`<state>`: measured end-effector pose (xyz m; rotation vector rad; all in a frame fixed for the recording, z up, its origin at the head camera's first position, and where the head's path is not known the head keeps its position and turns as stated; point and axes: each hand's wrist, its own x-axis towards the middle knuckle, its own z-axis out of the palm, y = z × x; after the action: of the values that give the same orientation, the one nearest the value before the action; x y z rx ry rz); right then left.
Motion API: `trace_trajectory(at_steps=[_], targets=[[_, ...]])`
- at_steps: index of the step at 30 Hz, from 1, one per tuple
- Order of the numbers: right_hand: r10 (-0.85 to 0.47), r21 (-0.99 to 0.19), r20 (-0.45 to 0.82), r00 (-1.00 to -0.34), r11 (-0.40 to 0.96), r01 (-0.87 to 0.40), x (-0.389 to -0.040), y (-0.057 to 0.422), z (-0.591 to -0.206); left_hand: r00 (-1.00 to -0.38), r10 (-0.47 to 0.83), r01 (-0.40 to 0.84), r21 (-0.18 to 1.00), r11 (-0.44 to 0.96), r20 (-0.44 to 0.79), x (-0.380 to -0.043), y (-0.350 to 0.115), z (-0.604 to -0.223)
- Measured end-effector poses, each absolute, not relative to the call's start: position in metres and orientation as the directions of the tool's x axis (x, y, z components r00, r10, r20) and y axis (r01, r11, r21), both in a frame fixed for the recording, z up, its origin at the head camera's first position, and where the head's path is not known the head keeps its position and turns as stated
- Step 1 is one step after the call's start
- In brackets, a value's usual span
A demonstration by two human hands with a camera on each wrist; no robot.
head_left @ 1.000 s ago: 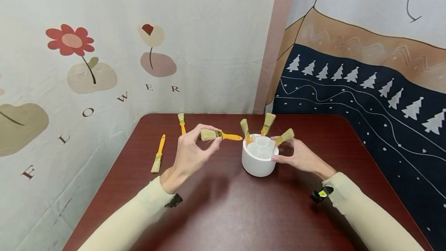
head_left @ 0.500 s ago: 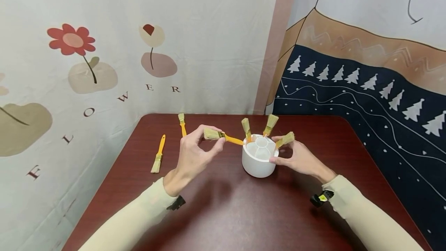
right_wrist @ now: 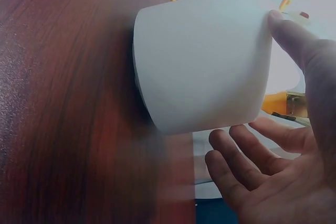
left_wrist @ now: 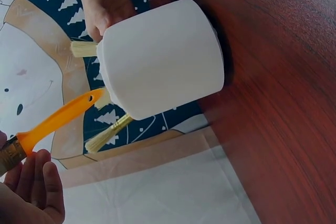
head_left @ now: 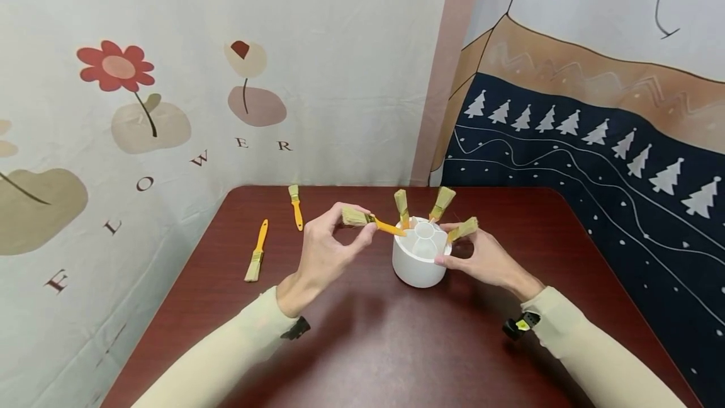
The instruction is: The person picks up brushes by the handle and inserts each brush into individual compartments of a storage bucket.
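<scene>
My left hand (head_left: pixel 328 254) pinches a paintbrush (head_left: pixel 389 227) around its metal band, bristles pointing left. The brush's yellow handle slopes down to the right, its end over the left rim of a round white divided holder (head_left: pixel 419 268). In the left wrist view the handle tip, with its small hole, overlaps the holder's open top. My right hand (head_left: pixel 488 258) grips the holder's right side, thumb at the front rim and fingers behind. Three paintbrushes lean in its outer compartments, bristles up: one at the left (head_left: pixel 401 201), one at the back (head_left: pixel 442 200), one at the right (head_left: pixel 464 228).
Two more yellow-handled paintbrushes lie on the dark red table (head_left: pixel 408 357) to the left, a nearer one (head_left: pixel 257 257) and a farther one (head_left: pixel 296 208). A pale printed cloth (head_left: pixel 351 80) hangs behind the table, with a navy tree-patterned cloth (head_left: pixel 566 169) at the right.
My left hand has moved right with the paintbrush, bringing the handle end from beside the holder to over its rim and tilting it downward. My right hand keeps its grip on the holder.
</scene>
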<state>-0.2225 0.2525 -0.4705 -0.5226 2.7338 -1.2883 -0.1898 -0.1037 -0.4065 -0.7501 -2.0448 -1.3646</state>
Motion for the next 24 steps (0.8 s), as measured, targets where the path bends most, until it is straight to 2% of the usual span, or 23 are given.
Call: trace_trajectory(at_steps=[9,24], targets=[[-0.298,-0.764,0.086,-0.951,0.592,-0.254,-0.217,0.249,-0.471,-0.696,0.184,0.708,0.620,0.337,0.695,-0.196,-0.092,-0.411],[-0.311,-0.743,0.127,-0.942,0.599,-0.298,-0.218,0.245,-0.471,-0.768,0.205,0.637,0.693,0.338,0.607,-0.210,-0.087,-0.425]])
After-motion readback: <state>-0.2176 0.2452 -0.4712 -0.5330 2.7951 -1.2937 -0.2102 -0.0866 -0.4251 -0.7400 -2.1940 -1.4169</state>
